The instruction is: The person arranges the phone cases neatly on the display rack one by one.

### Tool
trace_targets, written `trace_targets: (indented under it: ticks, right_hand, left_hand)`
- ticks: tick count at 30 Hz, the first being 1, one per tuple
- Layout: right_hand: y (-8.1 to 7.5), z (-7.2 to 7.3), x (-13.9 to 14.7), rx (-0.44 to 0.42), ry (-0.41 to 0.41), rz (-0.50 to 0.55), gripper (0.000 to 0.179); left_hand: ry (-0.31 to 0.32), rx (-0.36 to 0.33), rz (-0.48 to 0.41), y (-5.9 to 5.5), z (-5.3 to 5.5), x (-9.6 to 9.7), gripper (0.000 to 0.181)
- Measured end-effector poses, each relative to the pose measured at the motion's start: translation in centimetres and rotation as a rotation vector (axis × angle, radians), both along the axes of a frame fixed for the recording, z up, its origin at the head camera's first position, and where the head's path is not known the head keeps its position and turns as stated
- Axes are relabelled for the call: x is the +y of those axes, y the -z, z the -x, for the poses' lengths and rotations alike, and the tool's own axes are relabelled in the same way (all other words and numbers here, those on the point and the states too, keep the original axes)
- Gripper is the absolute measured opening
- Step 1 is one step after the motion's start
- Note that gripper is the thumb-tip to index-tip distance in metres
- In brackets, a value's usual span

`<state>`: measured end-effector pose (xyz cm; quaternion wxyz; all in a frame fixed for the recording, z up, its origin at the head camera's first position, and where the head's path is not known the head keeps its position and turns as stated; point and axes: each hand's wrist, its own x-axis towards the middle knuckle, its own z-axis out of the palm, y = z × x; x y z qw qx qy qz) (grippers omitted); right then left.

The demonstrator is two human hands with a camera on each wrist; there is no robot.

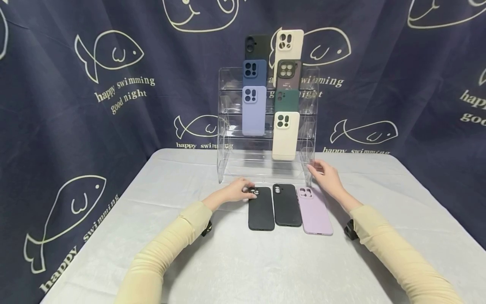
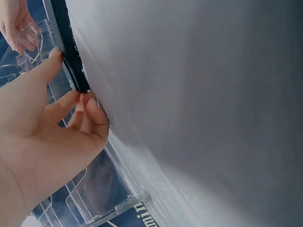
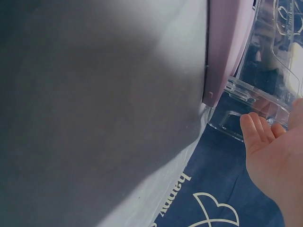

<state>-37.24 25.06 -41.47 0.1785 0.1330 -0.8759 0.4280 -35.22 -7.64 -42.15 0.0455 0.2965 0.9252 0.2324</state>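
In the head view my left hand [image 1: 238, 190] pinches the camera end of a black phone case [image 1: 261, 211], the leftmost of three cases lying on the table. The left wrist view shows the thumb on the case's side and the other fingers around its end. A second black phone case [image 1: 287, 205] and a lilac phone case [image 1: 316, 212] lie beside it. My right hand [image 1: 327, 175] is at the lower right side of a clear tiered rack [image 1: 247, 169]. Its fingers [image 3: 258, 128] look nearly straight; firm contact with the rack cannot be made out.
The rack bears two columns of upright phone cases, among them a light purple case [image 1: 253, 116], a dark blue case [image 1: 254, 72], a green case [image 1: 286, 100] and a cream case [image 1: 284, 139]. Behind the white-covered table [image 1: 247, 266] hangs a navy fish-print curtain [image 1: 182, 84].
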Motion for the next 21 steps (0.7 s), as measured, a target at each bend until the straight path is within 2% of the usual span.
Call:
trace_targets:
  ticks: [2, 8, 14, 17, 21]
  right_hand:
    - [0.01, 0.00, 0.01, 0.001, -0.002, 0.002, 0.047]
    - [0.07, -0.07, 0.00, 0.002, -0.001, -0.001, 0.047]
    - [0.14, -0.02, -0.05, 0.015, 0.006, -0.004, 0.046]
    - [0.13, -0.01, -0.07, 0.020, 0.009, -0.011, 0.046]
    - [0.10, -0.04, -0.10, 0.020, 0.006, -0.010, 0.046]
  left_hand:
    - [-0.015, -0.035, -0.006, 0.00, -0.12, 0.02, 0.051]
    - [-0.052, -0.074, -0.004, 0.13, -0.23, -0.05, 0.051]
    - [-0.055, -0.099, -0.093, 0.29, -0.01, -0.22, 0.040]
    - [-0.038, -0.092, -0.106, 0.23, 0.14, -0.31, 0.037]
    - [0.005, -0.048, -0.083, 0.21, 0.23, -0.46, 0.035]
